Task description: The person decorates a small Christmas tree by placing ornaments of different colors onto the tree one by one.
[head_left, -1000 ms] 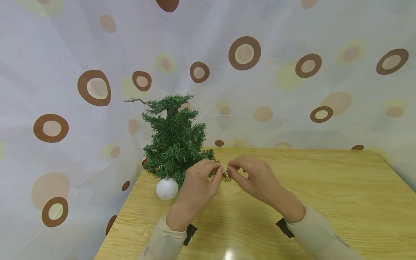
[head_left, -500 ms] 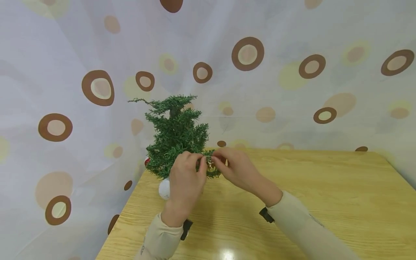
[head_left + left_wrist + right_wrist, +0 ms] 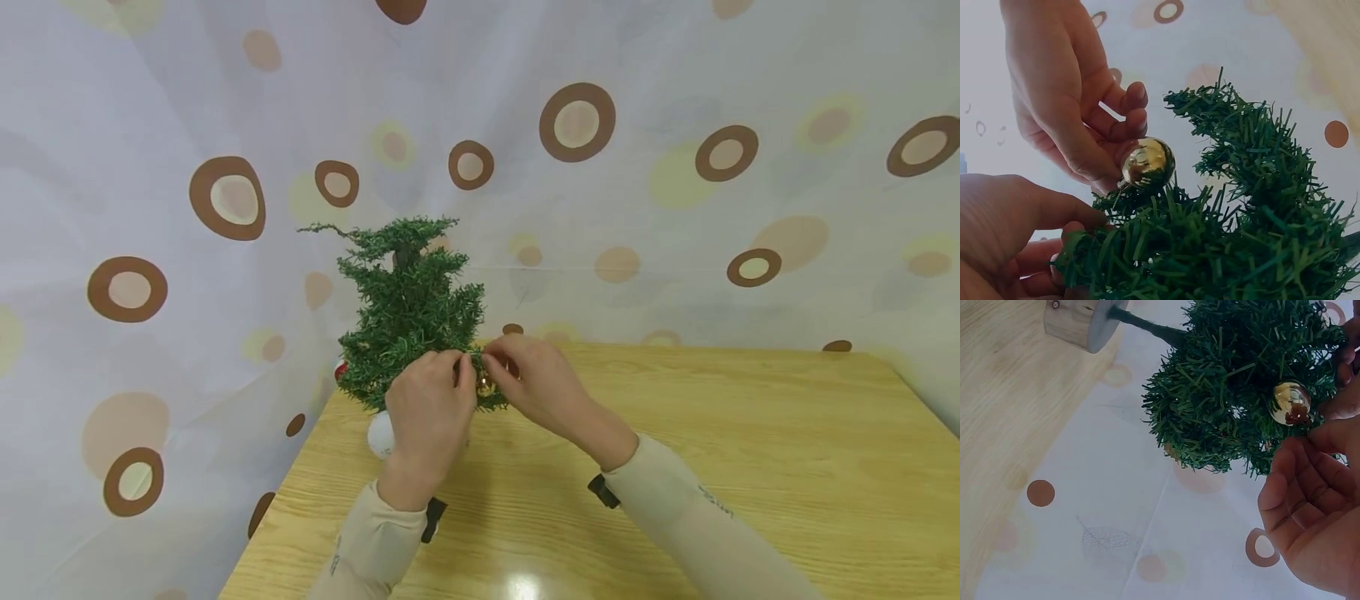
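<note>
A shiny gold ball ornament (image 3: 486, 384) hangs by a thin string at a lower right branch of the small green artificial Christmas tree (image 3: 412, 308). My left hand (image 3: 431, 412) pinches the string at the branch tip, its thumb and fingers against the needles in the left wrist view. Opposite it, my right hand (image 3: 543, 387) pinches the string between thumb and forefinger, just above the ball. In the right wrist view the gold ball (image 3: 1290, 404) lies against the needles beside my right fingertips. The string itself is mostly hidden by fingers and needles.
A white ball ornament (image 3: 380, 435) hangs low on the tree, partly behind my left hand. A red and white ornament (image 3: 341, 370) shows at the tree's left side. The tree's round wooden base (image 3: 1072, 324) stands on the wooden table (image 3: 712, 433). A dotted cloth hangs behind.
Both hands have moved left and slightly up with the gold ornament, from in front of the tree to its lower right branch. The gap between them has narrowed slightly.
</note>
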`<state>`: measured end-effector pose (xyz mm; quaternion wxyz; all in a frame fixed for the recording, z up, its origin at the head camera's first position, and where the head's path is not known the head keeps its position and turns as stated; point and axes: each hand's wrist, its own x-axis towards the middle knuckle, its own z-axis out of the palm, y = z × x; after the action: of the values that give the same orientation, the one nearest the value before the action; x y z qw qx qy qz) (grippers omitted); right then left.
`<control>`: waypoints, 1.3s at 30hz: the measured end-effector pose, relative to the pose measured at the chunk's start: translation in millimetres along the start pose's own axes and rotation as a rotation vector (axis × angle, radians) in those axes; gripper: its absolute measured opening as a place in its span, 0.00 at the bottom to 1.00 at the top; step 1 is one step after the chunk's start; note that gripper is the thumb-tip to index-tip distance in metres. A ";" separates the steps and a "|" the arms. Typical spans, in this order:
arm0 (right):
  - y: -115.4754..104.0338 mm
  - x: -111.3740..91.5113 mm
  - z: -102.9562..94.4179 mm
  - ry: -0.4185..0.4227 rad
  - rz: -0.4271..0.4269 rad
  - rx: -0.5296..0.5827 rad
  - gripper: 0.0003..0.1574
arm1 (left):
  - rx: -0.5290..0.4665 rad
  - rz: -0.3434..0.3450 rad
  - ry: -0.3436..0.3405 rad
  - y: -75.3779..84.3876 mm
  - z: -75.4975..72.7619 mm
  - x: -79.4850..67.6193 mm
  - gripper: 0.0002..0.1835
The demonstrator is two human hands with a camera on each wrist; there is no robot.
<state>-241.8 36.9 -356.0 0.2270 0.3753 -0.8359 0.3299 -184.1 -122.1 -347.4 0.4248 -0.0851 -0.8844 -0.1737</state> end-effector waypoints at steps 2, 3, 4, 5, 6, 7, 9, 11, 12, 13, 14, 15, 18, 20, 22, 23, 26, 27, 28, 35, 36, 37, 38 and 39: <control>0.0 -0.7 0.8 -0.016 0.009 -0.021 0.07 | 0.018 -0.009 -0.015 0.0 0.9 -0.8 0.09; -0.1 -1.3 1.1 -0.022 0.011 -0.025 0.07 | 0.023 -0.012 -0.023 -0.3 1.3 -1.5 0.09; 0.1 -2.0 1.6 -0.026 0.011 -0.031 0.07 | 0.026 -0.015 -0.031 -0.3 1.4 -2.3 0.08; 0.5 -3.0 2.3 -0.029 0.012 -0.035 0.07 | 0.027 -0.015 -0.036 -0.2 1.1 -2.8 0.08; 0.8 -3.9 2.7 -0.033 0.013 -0.036 0.07 | 0.028 -0.012 -0.040 0.0 1.0 -3.4 0.08; 1.0 -4.8 2.8 -0.034 0.011 -0.036 0.07 | 0.030 -0.009 -0.044 0.2 1.0 -3.9 0.08; 1.7 -6.5 2.6 -0.035 -0.002 -0.034 0.06 | 0.034 0.003 -0.051 1.1 0.4 -4.4 0.07; 2.0 -8.3 2.1 -0.037 -0.013 -0.035 0.06 | 0.039 0.012 -0.061 2.0 0.2 -4.8 0.08; 2.2 -9.1 1.9 -0.039 -0.018 -0.036 0.05 | 0.040 0.015 -0.067 2.4 -0.1 -5.0 0.08; 2.3 -9.9 1.7 -0.041 -0.022 -0.037 0.05 | 0.040 0.017 -0.074 2.9 -0.3 -5.2 0.09; 2.3 -10.7 1.5 -0.043 -0.027 -0.039 0.05 | 0.041 0.018 -0.082 3.1 -0.4 -5.3 0.10; 2.4 -11.3 1.4 -0.046 -0.030 -0.040 0.05 | 0.042 0.018 -0.090 3.4 -0.4 -5.4 0.10; 2.5 -12.2 1.7 -0.048 -0.037 -0.047 0.05 | 0.048 0.020 -0.105 3.8 0.3 -5.3 0.10; 2.4 -12.5 2.1 -0.044 -0.045 -0.051 0.05 | 0.054 0.022 -0.111 3.9 0.6 -4.9 0.10; 2.4 -12.5 2.4 -0.040 -0.054 -0.054 0.05 | 0.059 0.025 -0.112 4.4 1.1 -4.5 0.10; 2.5 -12.4 2.6 -0.038 -0.059 -0.056 0.05 | 0.061 0.024 -0.112 4.7 0.9 -4.3 0.10; 2.8 -12.2 2.9 -0.037 -0.069 -0.060 0.05 | 0.063 0.022 -0.111 5.5 0.7 -3.9 0.10; 3.0 -12.2 2.9 -0.038 -0.070 -0.061 0.05 | 0.063 0.021 -0.109 5.7 1.0 -3.9 0.10; 3.1 -12.2 2.8 -0.039 -0.071 -0.063 0.04 | 0.063 0.019 -0.108 5.8 1.2 -3.9 0.09; 4.9 -13.8 2.3 -0.044 -0.074 -0.055 0.04 | 0.056 0.028 -0.074 5.3 4.3 -4.4 0.09; 5.4 -14.0 2.4 -0.044 -0.074 -0.055 0.04 | 0.051 0.034 -0.060 4.7 4.5 -4.5 0.09; 5.7 -14.3 2.2 -0.044 -0.073 -0.055 0.04 | 0.046 0.039 -0.044 4.2 4.5 -4.5 0.10; 6.1 -14.5 2.0 -0.044 -0.072 -0.057 0.04 | 0.039 0.044 -0.027 3.7 4.6 -4.7 0.10; 6.5 -14.8 1.5 -0.046 -0.070 -0.058 0.04 | 0.035 0.051 -0.007 3.0 4.8 -4.7 0.11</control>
<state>-237.9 46.2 -368.8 0.2296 0.4051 -0.8366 0.2887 -183.7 -117.5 -353.1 0.4272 -0.1009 -0.8864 -0.1470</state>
